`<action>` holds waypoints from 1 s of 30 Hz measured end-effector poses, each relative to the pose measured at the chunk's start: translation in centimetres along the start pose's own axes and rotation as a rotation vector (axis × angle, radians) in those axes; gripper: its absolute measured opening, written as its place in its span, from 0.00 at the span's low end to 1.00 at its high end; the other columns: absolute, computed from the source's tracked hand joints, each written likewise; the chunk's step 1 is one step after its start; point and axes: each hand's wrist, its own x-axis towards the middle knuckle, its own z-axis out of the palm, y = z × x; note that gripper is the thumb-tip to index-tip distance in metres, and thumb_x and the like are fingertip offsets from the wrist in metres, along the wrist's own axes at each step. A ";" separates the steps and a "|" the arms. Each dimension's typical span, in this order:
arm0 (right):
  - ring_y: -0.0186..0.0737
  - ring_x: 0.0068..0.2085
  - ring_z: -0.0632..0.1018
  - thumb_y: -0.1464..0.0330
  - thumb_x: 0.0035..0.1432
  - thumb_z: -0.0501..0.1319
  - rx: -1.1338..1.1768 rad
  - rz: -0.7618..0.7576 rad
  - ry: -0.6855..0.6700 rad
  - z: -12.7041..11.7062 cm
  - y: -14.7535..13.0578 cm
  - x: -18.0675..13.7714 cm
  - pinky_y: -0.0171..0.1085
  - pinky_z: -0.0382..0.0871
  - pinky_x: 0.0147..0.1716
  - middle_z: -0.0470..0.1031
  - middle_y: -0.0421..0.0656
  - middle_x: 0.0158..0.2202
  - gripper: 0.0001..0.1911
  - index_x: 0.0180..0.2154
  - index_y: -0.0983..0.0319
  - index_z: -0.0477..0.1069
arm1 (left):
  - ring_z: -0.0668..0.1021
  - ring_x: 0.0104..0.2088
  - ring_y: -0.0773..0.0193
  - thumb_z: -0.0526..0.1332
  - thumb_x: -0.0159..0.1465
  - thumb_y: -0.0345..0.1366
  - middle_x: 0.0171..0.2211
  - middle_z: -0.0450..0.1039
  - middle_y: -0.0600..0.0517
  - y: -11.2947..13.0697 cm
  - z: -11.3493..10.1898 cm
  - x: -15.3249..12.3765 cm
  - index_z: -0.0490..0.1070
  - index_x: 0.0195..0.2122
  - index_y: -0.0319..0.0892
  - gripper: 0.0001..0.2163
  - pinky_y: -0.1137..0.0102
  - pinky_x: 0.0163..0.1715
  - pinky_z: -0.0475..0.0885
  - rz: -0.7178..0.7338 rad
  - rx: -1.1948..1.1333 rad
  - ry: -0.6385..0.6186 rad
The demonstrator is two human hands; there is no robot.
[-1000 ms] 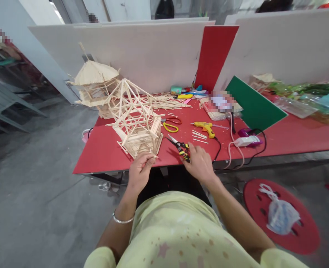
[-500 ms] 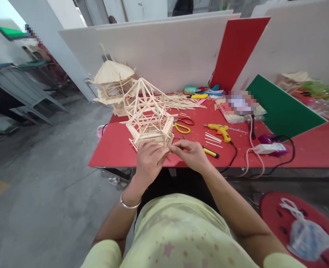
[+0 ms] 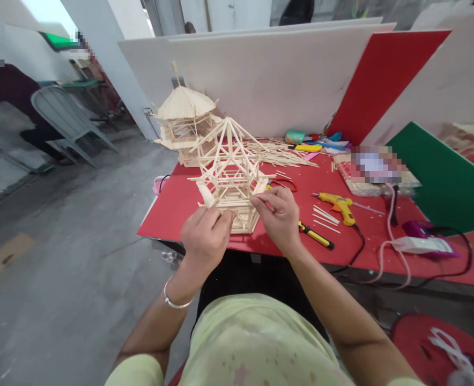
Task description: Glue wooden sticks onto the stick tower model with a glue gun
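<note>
Directly ahead on the red table stands a small pavilion model built of thin wooden sticks (image 3: 234,203), with an open pointed roof frame. My left hand (image 3: 205,236) is curled, thumb and fingers together, at the model's front left edge. Opposite it, my right hand (image 3: 279,217) pinches thumb against fingertips at the front right edge. Anything between the fingers of either hand is too small to make out. Scissors (image 3: 289,184) lie behind my right hand, which partly hides them. A yellow cutter knife (image 3: 317,236) is just right of that hand.
A second stick model with a covered roof (image 3: 186,103) stands behind at left. Loose sticks (image 3: 285,154) are heaped at the back. To the right lie short sticks (image 3: 326,219), a yellow glue gun (image 3: 341,206), its cable and a white power strip (image 3: 424,245).
The view has swung left, so everything sits further right. My hands have drawn apart from near touching, and more of the model's front shows between them.
</note>
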 end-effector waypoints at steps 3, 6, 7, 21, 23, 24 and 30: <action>0.39 0.37 0.73 0.63 0.62 0.65 0.025 -0.007 -0.005 0.8 -0.1 0.0 0.42 0.68 0.40 0.75 0.41 0.32 0.06 0.36 0.55 0.81 | 0.68 0.27 0.64 0.58 0.69 0.35 0.24 0.69 0.52 -0.7 0.1 1.3 0.77 0.39 0.45 0.07 0.66 0.28 0.57 0.033 0.086 0.011; 0.38 0.37 0.73 0.64 0.62 0.66 0.058 -0.017 -0.001 1.3 -0.2 0.1 0.41 0.68 0.40 0.74 0.40 0.31 0.05 0.35 0.55 0.81 | 0.68 0.27 0.64 0.58 0.69 0.33 0.25 0.70 0.52 -1.6 0.6 2.1 0.78 0.39 0.45 0.08 0.66 0.28 0.56 0.105 0.131 -0.018; 0.38 0.37 0.73 0.64 0.62 0.65 0.076 -0.012 -0.003 1.4 -0.2 0.1 0.41 0.68 0.40 0.74 0.40 0.31 0.05 0.35 0.55 0.81 | 0.67 0.27 0.65 0.58 0.69 0.32 0.25 0.70 0.52 -1.8 0.8 2.3 0.78 0.38 0.45 0.08 0.66 0.27 0.56 0.125 0.141 -0.029; 0.36 0.37 0.73 0.65 0.67 0.59 0.311 0.304 -0.115 0.7 3.6 -1.8 0.37 0.68 0.35 0.73 0.41 0.37 0.10 0.47 0.57 0.76 | 0.72 0.27 0.61 0.57 0.67 0.28 0.27 0.72 0.52 -0.7 1.1 4.7 0.76 0.44 0.45 0.10 0.63 0.26 0.56 0.111 0.331 -0.474; 0.37 0.37 0.74 0.65 0.67 0.59 0.326 0.285 -0.134 0.7 3.8 -1.6 0.39 0.69 0.39 0.75 0.41 0.37 0.10 0.47 0.56 0.76 | 0.73 0.27 0.61 0.57 0.67 0.28 0.27 0.72 0.52 -0.5 0.9 5.1 0.76 0.45 0.46 0.11 0.64 0.26 0.56 0.093 0.341 -0.515; 0.37 0.38 0.74 0.65 0.67 0.59 0.332 0.276 -0.138 0.7 3.8 -1.5 0.40 0.69 0.40 0.75 0.42 0.37 0.10 0.47 0.56 0.76 | 0.73 0.27 0.61 0.56 0.67 0.28 0.27 0.72 0.52 -0.5 0.8 5.2 0.76 0.45 0.46 0.11 0.64 0.25 0.56 0.083 0.340 -0.530; 0.40 0.43 0.76 0.66 0.67 0.58 0.403 0.289 -0.186 0.5 3.5 -1.1 0.40 0.70 0.43 0.77 0.44 0.41 0.11 0.47 0.56 0.77 | 0.74 0.27 0.60 0.57 0.66 0.28 0.28 0.73 0.51 -0.6 0.8 5.3 0.75 0.47 0.46 0.12 0.64 0.24 0.56 0.043 0.337 -0.582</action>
